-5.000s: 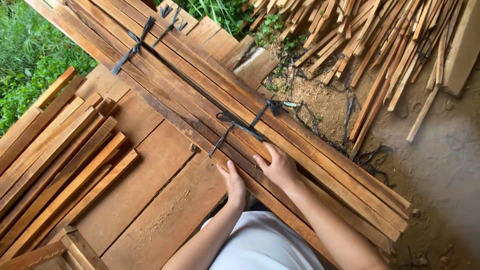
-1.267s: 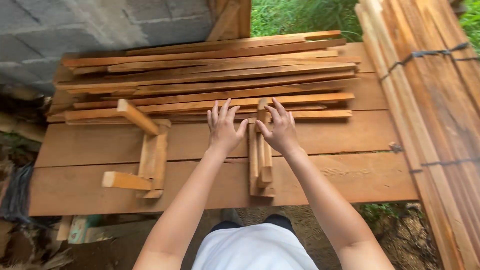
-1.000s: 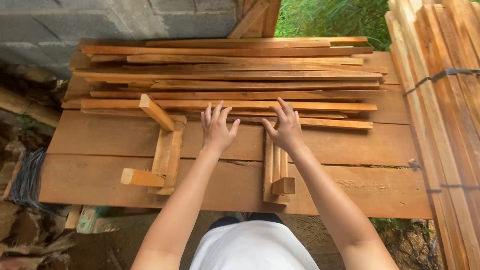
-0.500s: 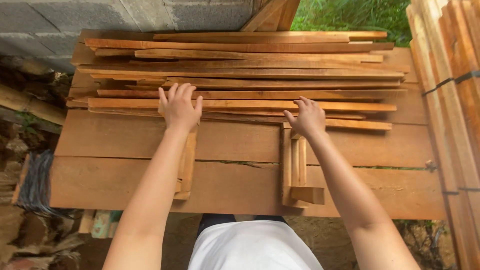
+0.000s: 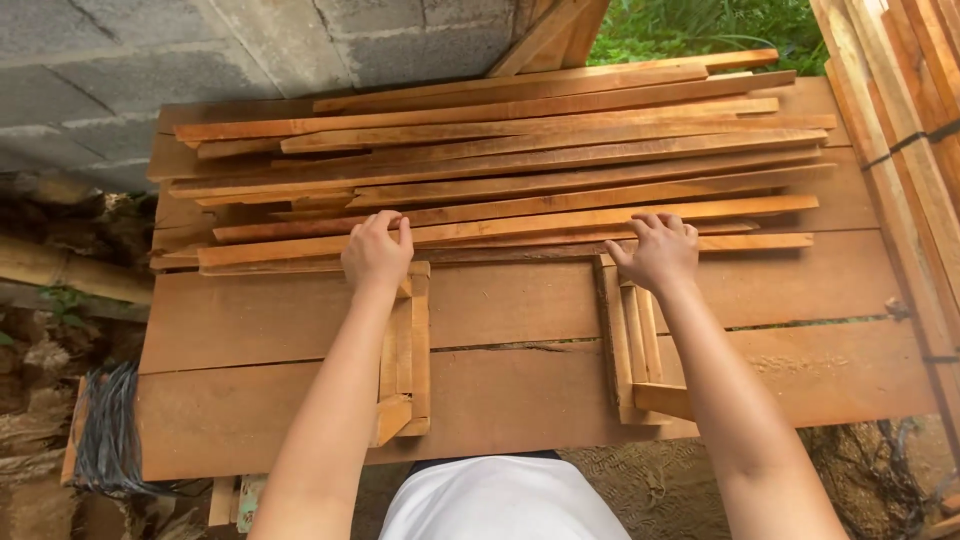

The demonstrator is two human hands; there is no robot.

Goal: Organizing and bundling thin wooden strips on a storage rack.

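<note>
A loose pile of long thin wooden slats [image 5: 520, 160] lies across the far half of a plank table [image 5: 500, 300]. My left hand [image 5: 377, 252] curls over the near slats of the pile, left of centre. My right hand [image 5: 655, 250] grips the same near slat [image 5: 480, 225] further right, fingers over its top. Under my left forearm lies a short bundle of wood pieces [image 5: 408, 350], pointing towards me. A second short bundle [image 5: 632, 345] lies under my right forearm.
A grey block wall [image 5: 200, 50] stands behind the table. Strapped bundles of long slats [image 5: 900, 120] lean along the right edge. A dark coil of strapping [image 5: 110, 430] sits at the table's near left corner. Grass shows at the far right.
The view swung from the strapped stack to this table. My hands spread apart from the middle, the left going left, and now both close on the near slat.
</note>
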